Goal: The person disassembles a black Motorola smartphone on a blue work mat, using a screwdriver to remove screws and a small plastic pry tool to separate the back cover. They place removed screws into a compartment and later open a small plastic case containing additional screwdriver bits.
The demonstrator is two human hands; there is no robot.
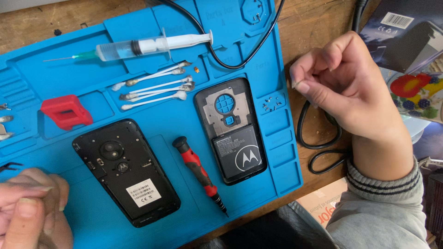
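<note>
On the wooden counter (pixel 46 18) lies a blue work mat (pixel 152 115), and both hands sit at its edges. At the lower left corner, the left hand (pixel 30 207) is curled with thumb and fingers pressed together; whether anything small is pinched in that grip cannot be told. Just above it the dark tips of tweezers (pixel 10 166) poke in from the left edge. Off the mat's right side, the right hand (pixel 346 87) hovers as a loose fist, fingers folded in and closed on nothing visible, above a coiled black cable (pixel 318 138).

Nearest the left hand, an opened black phone (pixel 127 173) lies face down on the mat, its inner frame exposed. Right of it lies a red and black screwdriver (pixel 199 171), then a second phone body (pixel 230 129) with its battery showing. Beside that, a small tray in the mat holds tiny screws (pixel 272 105). Farther up are 4 used cotton swabs (pixel 154 87), a syringe (pixel 138 47) and a red plastic block (pixel 66 111).
</note>
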